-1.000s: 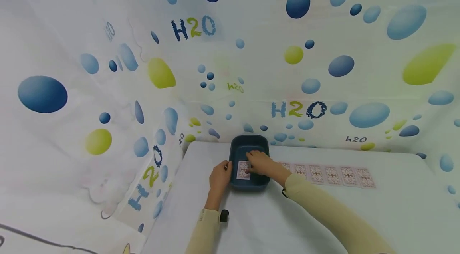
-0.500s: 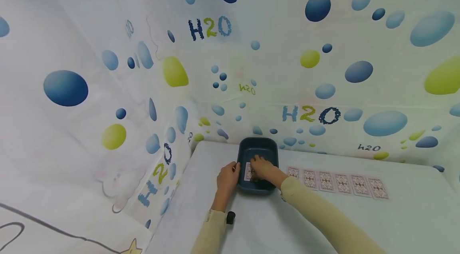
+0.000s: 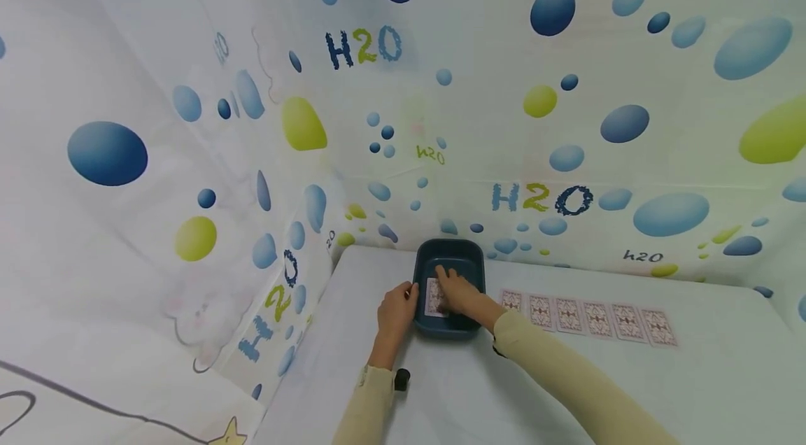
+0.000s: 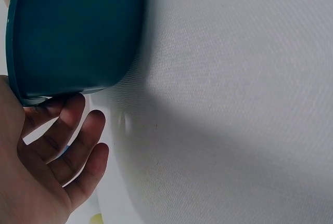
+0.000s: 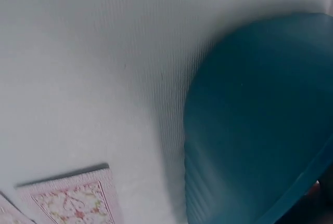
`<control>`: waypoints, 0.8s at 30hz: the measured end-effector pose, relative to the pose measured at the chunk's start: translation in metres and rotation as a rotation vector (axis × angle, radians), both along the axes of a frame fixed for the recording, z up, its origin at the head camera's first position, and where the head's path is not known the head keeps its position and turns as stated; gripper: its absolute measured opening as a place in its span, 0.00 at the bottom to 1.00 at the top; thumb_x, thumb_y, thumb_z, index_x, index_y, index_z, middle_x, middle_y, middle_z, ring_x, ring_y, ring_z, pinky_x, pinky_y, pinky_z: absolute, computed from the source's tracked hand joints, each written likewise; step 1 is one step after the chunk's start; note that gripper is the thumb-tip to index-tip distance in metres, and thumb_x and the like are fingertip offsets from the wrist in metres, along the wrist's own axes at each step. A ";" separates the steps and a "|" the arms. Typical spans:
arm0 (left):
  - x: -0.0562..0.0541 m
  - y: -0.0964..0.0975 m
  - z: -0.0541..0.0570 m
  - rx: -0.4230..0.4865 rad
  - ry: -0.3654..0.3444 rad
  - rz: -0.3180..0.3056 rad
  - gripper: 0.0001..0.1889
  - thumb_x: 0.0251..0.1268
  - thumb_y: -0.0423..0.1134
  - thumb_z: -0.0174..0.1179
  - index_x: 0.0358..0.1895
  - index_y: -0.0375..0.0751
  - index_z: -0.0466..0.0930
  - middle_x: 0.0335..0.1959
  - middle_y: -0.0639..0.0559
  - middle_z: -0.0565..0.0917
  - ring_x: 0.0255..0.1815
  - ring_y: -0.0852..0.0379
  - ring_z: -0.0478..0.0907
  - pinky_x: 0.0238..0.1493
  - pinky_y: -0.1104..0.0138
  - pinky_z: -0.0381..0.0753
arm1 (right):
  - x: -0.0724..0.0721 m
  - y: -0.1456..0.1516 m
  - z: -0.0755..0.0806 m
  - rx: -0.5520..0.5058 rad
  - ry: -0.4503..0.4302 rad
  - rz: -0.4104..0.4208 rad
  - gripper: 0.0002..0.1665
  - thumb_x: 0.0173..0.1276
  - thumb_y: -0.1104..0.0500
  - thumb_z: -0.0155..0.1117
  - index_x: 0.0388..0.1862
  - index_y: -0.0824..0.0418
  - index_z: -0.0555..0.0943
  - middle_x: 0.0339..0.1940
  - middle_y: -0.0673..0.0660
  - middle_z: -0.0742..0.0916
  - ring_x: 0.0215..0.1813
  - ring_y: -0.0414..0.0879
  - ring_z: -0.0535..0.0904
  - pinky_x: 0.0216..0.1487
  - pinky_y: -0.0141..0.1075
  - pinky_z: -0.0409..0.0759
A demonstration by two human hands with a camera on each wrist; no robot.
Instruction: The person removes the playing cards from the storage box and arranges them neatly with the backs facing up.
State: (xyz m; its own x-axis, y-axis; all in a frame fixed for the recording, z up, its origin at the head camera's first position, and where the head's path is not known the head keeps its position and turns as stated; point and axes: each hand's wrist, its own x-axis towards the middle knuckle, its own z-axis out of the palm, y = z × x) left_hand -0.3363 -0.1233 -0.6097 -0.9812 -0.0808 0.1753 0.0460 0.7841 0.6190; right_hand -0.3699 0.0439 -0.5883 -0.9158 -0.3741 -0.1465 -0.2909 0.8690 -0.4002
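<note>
A dark teal plastic basin (image 3: pixel 450 329) stands on the white table, with a small ornate red-and-white patterned card (image 3: pixel 433 297) lying flat inside it. My left hand (image 3: pixel 397 312) grips the basin's left rim between thumb and fingers; in the left wrist view the other fingers of the left hand (image 4: pixel 57 151) spread below the wall. My right hand (image 3: pixel 460 292) reaches over the right rim into the basin, its fingers spread and its thumb at the card's right edge, covering part of the card. In the right wrist view, the outer wall of the basin (image 5: pixel 250 120) hides most of this hand.
To the right of the basin, several similar patterned cards (image 3: pixel 597 319) lie in a row on the white tabletop (image 3: pixel 535 389). A hanging white sheet (image 3: pixel 478 130) printed with blue and green drops stands behind the table and along its left side.
The camera view has shifted. My right hand drew its fingers together over the card half a second ago and has now spread them, exposing more of the card. The left hand stays on the rim.
</note>
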 end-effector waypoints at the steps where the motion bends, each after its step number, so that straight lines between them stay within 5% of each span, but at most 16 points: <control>1: 0.000 0.000 0.000 -0.001 0.003 -0.001 0.16 0.76 0.48 0.53 0.31 0.44 0.80 0.22 0.52 0.79 0.20 0.57 0.70 0.21 0.65 0.64 | 0.000 0.000 0.000 -0.039 -0.011 -0.012 0.38 0.63 0.58 0.74 0.65 0.56 0.62 0.54 0.66 0.77 0.48 0.58 0.81 0.49 0.50 0.81; 4: 0.000 0.000 0.000 -0.003 0.001 0.002 0.16 0.76 0.48 0.53 0.30 0.44 0.80 0.21 0.53 0.78 0.20 0.58 0.69 0.21 0.65 0.63 | -0.002 0.001 0.001 -0.146 -0.027 -0.043 0.30 0.67 0.66 0.67 0.64 0.57 0.66 0.52 0.65 0.78 0.44 0.54 0.80 0.46 0.48 0.82; 10: -0.001 0.001 -0.002 -0.012 0.001 0.012 0.16 0.76 0.48 0.54 0.30 0.44 0.80 0.21 0.53 0.77 0.20 0.57 0.69 0.21 0.65 0.62 | -0.004 0.009 0.006 -0.295 -0.035 -0.056 0.25 0.68 0.69 0.64 0.64 0.62 0.74 0.57 0.65 0.83 0.52 0.53 0.81 0.54 0.49 0.80; 18: -0.001 0.000 -0.002 -0.003 0.013 0.013 0.15 0.75 0.48 0.55 0.30 0.45 0.80 0.22 0.52 0.79 0.21 0.57 0.70 0.22 0.64 0.64 | -0.004 0.030 0.020 -0.446 -0.075 -0.053 0.22 0.68 0.66 0.66 0.61 0.60 0.80 0.35 0.56 0.83 0.31 0.44 0.75 0.32 0.34 0.74; 24: 0.000 0.002 0.001 -0.012 0.006 0.030 0.15 0.75 0.48 0.55 0.30 0.45 0.80 0.22 0.51 0.79 0.21 0.56 0.70 0.22 0.64 0.63 | -0.002 0.058 0.032 -0.582 -0.184 -0.066 0.23 0.70 0.66 0.63 0.64 0.61 0.78 0.33 0.57 0.83 0.32 0.44 0.79 0.33 0.37 0.83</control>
